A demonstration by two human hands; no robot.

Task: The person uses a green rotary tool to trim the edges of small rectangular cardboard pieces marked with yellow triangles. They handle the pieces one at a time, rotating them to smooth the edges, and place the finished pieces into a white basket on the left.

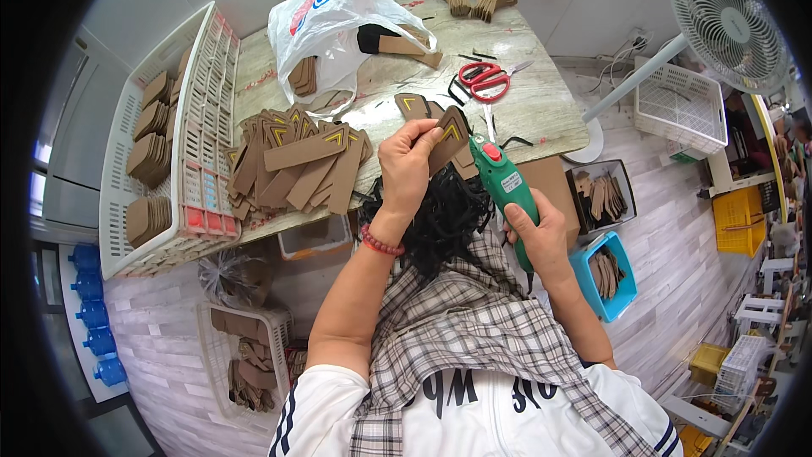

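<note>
Roughly by size, from the biggest thing down:
Table: a pale wood-grain table (524, 110) spans the upper middle of the view.
Basket: a white slatted basket (207, 118) sits at the table's left end, with stacks of brown pieces inside.
Bag: a white plastic bag (326, 21) lies open at the table's far side.
Pile: brown leather strips (296, 165) with yellow chevrons lie fanned on the table, left of the hands.
Tool: a green handheld electric cutter (505, 184) points toward the strip held above the table's near edge.
Right hand: the right hand (541, 233) is wrapped tight round the tool's handle.
Left hand: the left hand (408, 165) pinches one brown strip (448, 137) between thumb and fingers.
Scissors: red-handled scissors (484, 78) rest on the table beyond the hands.
</note>
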